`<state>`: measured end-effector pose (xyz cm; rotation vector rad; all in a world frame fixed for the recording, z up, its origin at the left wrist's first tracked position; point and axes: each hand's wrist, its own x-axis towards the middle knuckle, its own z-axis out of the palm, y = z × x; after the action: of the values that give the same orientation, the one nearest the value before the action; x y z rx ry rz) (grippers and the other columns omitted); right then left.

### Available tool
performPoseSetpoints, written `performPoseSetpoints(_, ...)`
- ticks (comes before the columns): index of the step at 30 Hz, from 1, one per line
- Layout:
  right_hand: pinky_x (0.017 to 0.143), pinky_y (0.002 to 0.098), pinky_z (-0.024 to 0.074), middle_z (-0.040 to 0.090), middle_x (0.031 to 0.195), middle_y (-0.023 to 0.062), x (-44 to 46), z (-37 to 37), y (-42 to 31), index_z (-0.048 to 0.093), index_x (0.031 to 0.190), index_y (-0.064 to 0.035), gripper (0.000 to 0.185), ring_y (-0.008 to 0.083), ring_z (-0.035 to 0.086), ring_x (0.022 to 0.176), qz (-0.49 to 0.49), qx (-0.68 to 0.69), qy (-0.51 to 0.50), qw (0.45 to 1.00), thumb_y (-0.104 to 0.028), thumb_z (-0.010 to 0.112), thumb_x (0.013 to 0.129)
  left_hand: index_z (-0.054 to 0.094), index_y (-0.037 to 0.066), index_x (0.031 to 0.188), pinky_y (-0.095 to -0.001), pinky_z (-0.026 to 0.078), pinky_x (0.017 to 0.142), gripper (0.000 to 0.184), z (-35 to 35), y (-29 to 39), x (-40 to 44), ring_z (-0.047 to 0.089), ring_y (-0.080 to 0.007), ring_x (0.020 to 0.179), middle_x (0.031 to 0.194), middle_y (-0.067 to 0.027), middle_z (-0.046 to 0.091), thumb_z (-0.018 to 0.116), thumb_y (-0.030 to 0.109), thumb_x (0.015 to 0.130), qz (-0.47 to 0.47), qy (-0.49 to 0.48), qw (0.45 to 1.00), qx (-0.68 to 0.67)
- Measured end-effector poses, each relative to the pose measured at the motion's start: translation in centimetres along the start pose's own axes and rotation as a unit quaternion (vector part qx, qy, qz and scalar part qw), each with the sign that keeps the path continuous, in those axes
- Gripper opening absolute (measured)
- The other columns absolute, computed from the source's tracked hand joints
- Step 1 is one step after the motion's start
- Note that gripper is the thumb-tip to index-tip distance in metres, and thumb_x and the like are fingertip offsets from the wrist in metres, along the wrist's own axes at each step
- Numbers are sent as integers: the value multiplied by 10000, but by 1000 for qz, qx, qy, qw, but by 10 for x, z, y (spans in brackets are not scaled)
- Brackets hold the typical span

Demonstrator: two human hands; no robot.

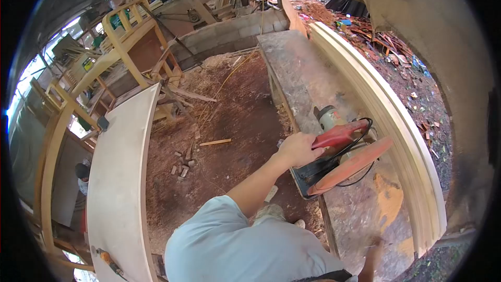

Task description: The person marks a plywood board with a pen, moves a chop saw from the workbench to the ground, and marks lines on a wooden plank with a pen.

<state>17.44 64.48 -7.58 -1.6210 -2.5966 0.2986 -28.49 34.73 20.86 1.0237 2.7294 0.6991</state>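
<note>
My left hand (298,151) reaches forward across the bench and is closed around the red handle of a corded power tool (339,134). This tool has a grey cylindrical motor housing and a black, flat base; its exact kind is unclear. A long orange-red piece (352,166) with rounded ends lies along its near side, with a black cord looping around it. Low in the view, by the bench's near part, is my right hand (372,250), blurred, its fingers not readable. Both the tool and the piece rest on the dusty workbench (300,68).
Long pale curved boards (386,109) line the bench's right side. To the left stand a large white panel (120,177) with an orange-handled tool (110,262) on it, and wooden frames (122,47). Sawdust and offcuts (182,164) cover the floor. Other people are in the background.
</note>
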Motion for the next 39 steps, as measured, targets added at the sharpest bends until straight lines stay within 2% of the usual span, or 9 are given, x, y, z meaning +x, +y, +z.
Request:
performPoseSetpoints(9,920,506,446,627,1052,184,-126,58,64,586,1007,-15,180,453,571,1008,-239,27,1,971,-127,565,867,670,13,818,-480,545,719,428,12,-5,2,677,-390,789,804,-212,677,650,440,838,39,46,997,37)
performPoseSetpoints(15,876,440,457,658,898,83,-163,96,100,664,892,-122,143,327,590,917,-103,37,41,993,-200,605,788,671,15,811,-476,548,690,410,12,-3,6,677,-386,754,782,-201,677,657,425,830,38,38,997,48)
performPoseSetpoints(19,921,462,445,621,991,140,-79,-2,-2,590,1025,-37,180,358,586,998,-106,66,-36,992,-164,587,897,675,18,818,-473,549,700,404,8,-1,4,679,-385,769,777,-197,677,659,422,825,31,37,998,39)
performPoseSetpoints(24,1030,426,400,594,1165,121,46,-57,-146,571,1155,11,337,266,533,1153,-91,536,89,835,-283,531,995,690,14,879,-470,547,754,426,1,-4,4,680,-393,813,824,-210,689,659,434,813,17,11,1000,13)
performPoseSetpoints(25,1054,437,386,587,1225,142,53,-87,-185,561,1188,11,362,283,518,1198,-231,322,172,902,-297,528,999,692,7,879,-467,547,748,461,1,-6,5,678,-396,815,817,-213,687,675,461,796,14,9,1000,-5)
performPoseSetpoints(33,1125,443,307,495,1408,221,121,-180,-371,521,1274,24,436,348,441,1332,-475,502,222,688,-261,606,954,691,-7,1006,-447,530,839,572,6,-18,22,678,-382,912,931,-234,692,728,478,704,-11,-75,997,-20)
performPoseSetpoints(35,1132,412,307,475,1449,210,122,-193,-393,529,1273,12,352,294,440,1350,-480,456,109,742,-124,589,953,687,0,1014,-442,529,853,564,6,-20,22,673,-383,936,948,-250,685,743,459,691,0,-104,994,-29)
performPoseSetpoints(37,1007,378,423,621,1223,177,125,-184,-397,581,1142,10,227,251,569,1159,-463,468,153,737,-108,587,948,688,5,1008,-444,529,851,549,9,-21,21,673,-384,933,937,-250,685,748,450,692,0,-90,995,-33)
performPoseSetpoints(39,895,359,476,635,1099,140,138,-175,-384,618,1053,5,180,231,608,1011,-398,433,-2,809,-111,635,915,690,10,1001,-447,529,849,534,-2,-16,16,674,-385,930,926,-250,684,752,441,692,3,-86,995,-44)
